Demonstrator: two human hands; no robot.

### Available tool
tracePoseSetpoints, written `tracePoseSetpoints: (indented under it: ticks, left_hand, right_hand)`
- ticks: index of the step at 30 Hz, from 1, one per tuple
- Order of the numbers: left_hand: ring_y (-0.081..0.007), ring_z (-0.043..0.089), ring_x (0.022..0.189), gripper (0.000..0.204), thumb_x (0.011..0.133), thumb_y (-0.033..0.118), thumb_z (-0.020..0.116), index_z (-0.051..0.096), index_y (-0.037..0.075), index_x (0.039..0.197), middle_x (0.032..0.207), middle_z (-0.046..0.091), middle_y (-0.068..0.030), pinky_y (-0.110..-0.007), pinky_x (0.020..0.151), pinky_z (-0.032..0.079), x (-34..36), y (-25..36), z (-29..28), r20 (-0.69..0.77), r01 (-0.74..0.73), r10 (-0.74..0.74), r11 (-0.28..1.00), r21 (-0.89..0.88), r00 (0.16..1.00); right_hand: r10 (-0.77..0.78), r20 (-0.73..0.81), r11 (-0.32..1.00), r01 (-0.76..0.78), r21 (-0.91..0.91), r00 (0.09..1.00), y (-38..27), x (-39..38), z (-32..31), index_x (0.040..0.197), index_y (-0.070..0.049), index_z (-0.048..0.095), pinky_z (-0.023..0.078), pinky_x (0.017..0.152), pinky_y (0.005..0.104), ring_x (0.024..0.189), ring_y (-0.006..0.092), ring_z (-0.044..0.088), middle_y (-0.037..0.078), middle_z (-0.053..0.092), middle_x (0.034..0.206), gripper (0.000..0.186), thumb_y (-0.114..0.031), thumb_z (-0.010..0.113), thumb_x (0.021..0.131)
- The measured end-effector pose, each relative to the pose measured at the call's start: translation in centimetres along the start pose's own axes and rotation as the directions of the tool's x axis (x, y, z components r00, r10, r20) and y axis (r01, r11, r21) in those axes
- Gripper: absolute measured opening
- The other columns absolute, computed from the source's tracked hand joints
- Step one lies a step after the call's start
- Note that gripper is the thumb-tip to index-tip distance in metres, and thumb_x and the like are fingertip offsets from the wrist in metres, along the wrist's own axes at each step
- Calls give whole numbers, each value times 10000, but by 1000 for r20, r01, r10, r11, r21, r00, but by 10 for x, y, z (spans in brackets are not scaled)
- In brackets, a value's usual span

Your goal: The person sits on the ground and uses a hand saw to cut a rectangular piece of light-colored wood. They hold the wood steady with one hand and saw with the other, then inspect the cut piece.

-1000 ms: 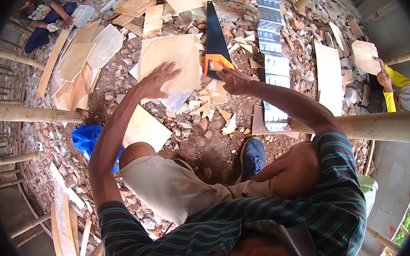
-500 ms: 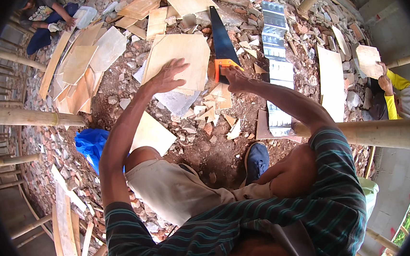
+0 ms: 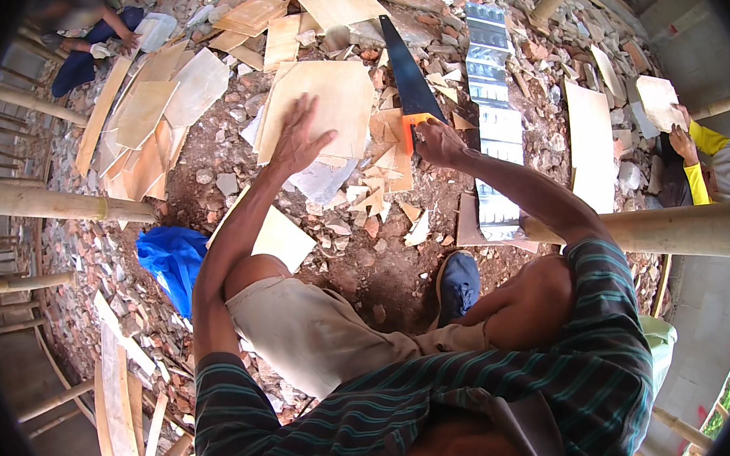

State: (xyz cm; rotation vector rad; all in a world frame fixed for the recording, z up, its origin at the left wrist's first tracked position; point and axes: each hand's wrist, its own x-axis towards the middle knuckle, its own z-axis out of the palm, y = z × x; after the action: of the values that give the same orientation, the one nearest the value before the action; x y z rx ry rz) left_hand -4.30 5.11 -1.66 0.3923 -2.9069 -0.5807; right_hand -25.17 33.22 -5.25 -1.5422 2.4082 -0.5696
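My left hand (image 3: 298,136) lies on a pale plywood sheet (image 3: 337,93), its fingers spread apart. A grey flat piece (image 3: 324,182) sticks out from under that sheet. In my right hand (image 3: 441,142) is a handsaw, its orange handle (image 3: 417,123) wrapped by my fingers. The dark saw blade (image 3: 407,70) points away from me, to the right of the sheet and apart from its edge. Small pointed plywood offcuts (image 3: 387,162) lie below the saw handle, near the sheet's right corner.
Broken rubble covers the ground. Plywood pieces (image 3: 143,112) are heaped at left, near a blue plastic bag (image 3: 164,259). A shiny metal strip (image 3: 495,136) and a long board (image 3: 590,146) lie right. Bamboo poles (image 3: 63,200) flank me. Two people work at upper left and far right.
The saw has shifted right, away from the sheet's edge, and its blade leans more. My left hand has turned slightly, fingers pointing farther up the sheet.
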Motion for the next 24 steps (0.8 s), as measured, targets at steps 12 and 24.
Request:
tracePoseSetpoints:
  ticks: [12,24]
  left_hand:
    - [-404,649,965,593,810,436,583,584,-58,1139,1059,653,-265,-459,873,519,-24,-34,-12,-190,521,-517,853,-31,835]
    - [-155,585,626,307,884,294,679,685,16,1014,728,634,-19,-329,561,460,-40,-58,9,153,449,-745,212,-868,649]
  right_hand:
    - [176,402,453,-436,777,899,-90,42,-11,1175,27,581,582,699,331,824,185,682,113,683,986,384,-198,651,872]
    - [262,391,371,-466,803,882,-62,28,-18,934,44,609,558,540,291,581,165,636,96,630,725,149,-88,644,874]
